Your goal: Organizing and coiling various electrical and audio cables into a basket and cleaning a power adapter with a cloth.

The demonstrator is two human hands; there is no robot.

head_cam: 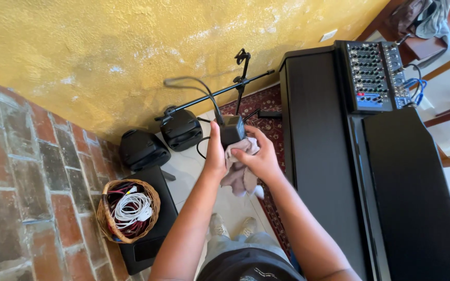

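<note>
Between the rough yellow plastered wall (pixel 131 47) and the long flat edge of the black digital piano (pixel 319 156), a narrow lane of pale tiled floor (pixel 194 166) and patterned red rug (pixel 266 104) is all the open room there is, and both hands work above it. Left hand (pixel 215 153) has its fingers closed around the side of a small black boxy device (pixel 232 130), held up at chest height with a black cable (pixel 194 86) arching off its top. Right hand (pixel 259 158) presses a crumpled pinkish-grey cloth (pixel 240 174) against the device's lower face, fingers clamped on the fabric, whose loose end hangs down between the forearms. Just beyond, a thin metal microphone stand (pixel 235 88) slants across the lane. Two rounded black speakers (pixel 162 140) sit on the floor beside the wall, and a woven wicker basket (pixel 105 216) of coiled white and red cables rests on a low black box near the red brick wall (pixel 22 182). An audio mixer (pixel 373 75) studded with knobs lies on the piano's far end.
</note>
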